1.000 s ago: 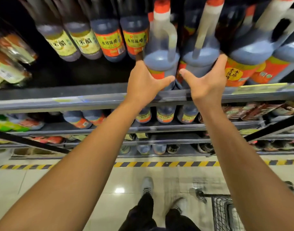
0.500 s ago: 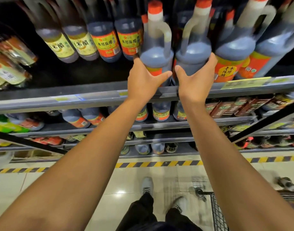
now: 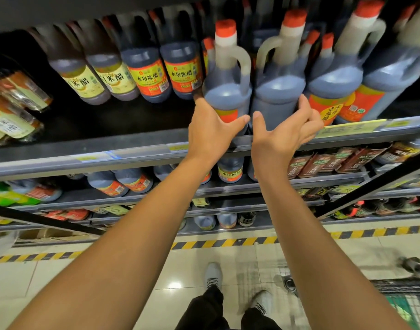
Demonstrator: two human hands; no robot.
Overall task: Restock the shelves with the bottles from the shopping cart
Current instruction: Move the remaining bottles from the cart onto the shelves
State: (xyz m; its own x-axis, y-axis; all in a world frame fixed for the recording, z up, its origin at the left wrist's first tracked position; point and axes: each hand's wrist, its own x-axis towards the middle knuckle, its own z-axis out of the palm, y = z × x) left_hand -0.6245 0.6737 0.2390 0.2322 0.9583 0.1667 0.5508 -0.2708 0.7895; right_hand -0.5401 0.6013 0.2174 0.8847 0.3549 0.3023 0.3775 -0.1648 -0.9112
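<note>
Two large dark vinegar jugs with red caps and side handles stand side by side at the front of the grey shelf [image 3: 133, 156]. My left hand [image 3: 211, 129] grips the base of the left jug [image 3: 227, 91]. My right hand [image 3: 282, 136] wraps the base of the right jug [image 3: 279, 91], fingers curled round its right side. Both jugs are upright and almost touching. The wire shopping cart [image 3: 399, 289] shows only as a corner at the bottom right.
More red-capped jugs [image 3: 335, 84] stand to the right, smaller vinegar bottles [image 3: 144, 77] to the left, with a dark gap in front of them. Lower shelves hold bottles and boxes. A yellow-black stripe [image 3: 228, 242] runs along the floor below. My shoes [image 3: 213, 275] stand on pale tiles.
Both hands slid the two jugs closer together and to the left along the shelf. The view has tilted, showing more of the caps.
</note>
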